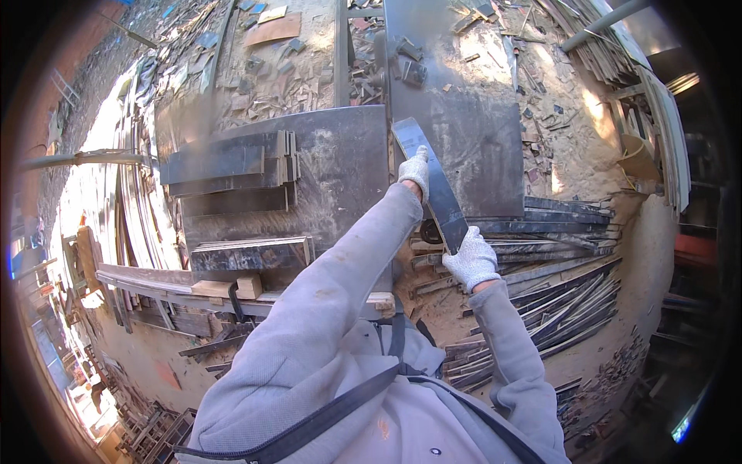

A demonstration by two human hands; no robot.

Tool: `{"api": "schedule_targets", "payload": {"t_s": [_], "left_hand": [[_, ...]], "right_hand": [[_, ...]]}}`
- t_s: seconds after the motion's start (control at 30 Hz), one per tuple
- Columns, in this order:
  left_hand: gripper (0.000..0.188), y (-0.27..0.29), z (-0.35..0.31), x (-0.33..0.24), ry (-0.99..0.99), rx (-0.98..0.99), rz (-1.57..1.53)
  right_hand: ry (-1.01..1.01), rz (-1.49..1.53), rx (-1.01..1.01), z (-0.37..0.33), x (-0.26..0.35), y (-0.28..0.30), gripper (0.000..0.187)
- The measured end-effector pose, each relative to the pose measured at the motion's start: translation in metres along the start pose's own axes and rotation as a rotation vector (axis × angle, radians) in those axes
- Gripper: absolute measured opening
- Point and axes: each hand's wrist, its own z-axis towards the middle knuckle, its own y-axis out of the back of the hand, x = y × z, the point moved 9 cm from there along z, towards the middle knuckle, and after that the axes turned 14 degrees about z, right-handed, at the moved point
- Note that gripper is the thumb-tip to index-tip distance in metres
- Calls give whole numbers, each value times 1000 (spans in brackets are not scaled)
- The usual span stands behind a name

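Observation:
A short dark-faced plywood strip (440, 193) lies slantwise between my hands, its far end toward the upper left. My left hand (415, 172), in a white knit glove, grips it near the far end with a finger or thumb along its top face. The near end is held by my right hand (473, 261), gloved the same way; its fingers under the strip are hidden. Beneath is a dark worktable (340, 166), split by a narrow gap running away from me. A stack of dark boards (220, 166) rests on its left half, and a shorter stack (251, 255) sits nearer.
Long dark strips (541, 325) are piled on the ground at the right. A wooden rail with a small wood block (249, 287) runs along the table's near left edge. Offcuts (286, 81) litter the sandy ground beyond. Stacked sheets (653, 139) stand far right.

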Motion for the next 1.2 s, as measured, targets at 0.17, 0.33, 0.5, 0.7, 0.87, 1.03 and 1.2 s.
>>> {"api": "schedule_targets", "payload": {"t_s": [0.17,0.33,0.5,0.7,0.87,1.03,1.2], "left_hand": [[73,-6,-27,-35,3,53,12],[74,1,-30,-51,-26,-34,62],[73,-1,-24,-60,-62,-16,98],[73,6,0,-72,-107,-44,208],[74,4,-25,-99,-107,-98,464],[76,24,-175,-81,-297,-332,660],[57,71,-236,-53,-337,-256,516]], "right_hand": [[-57,-30,26,17,9,10,71],[-34,-51,27,23,19,19,75],[-51,-64,44,29,22,21,77],[-33,-26,31,32,38,25,74],[-31,127,23,44,29,8,76],[139,390,44,-2,-39,-35,77],[310,364,5,-30,-49,-36,76]]}}
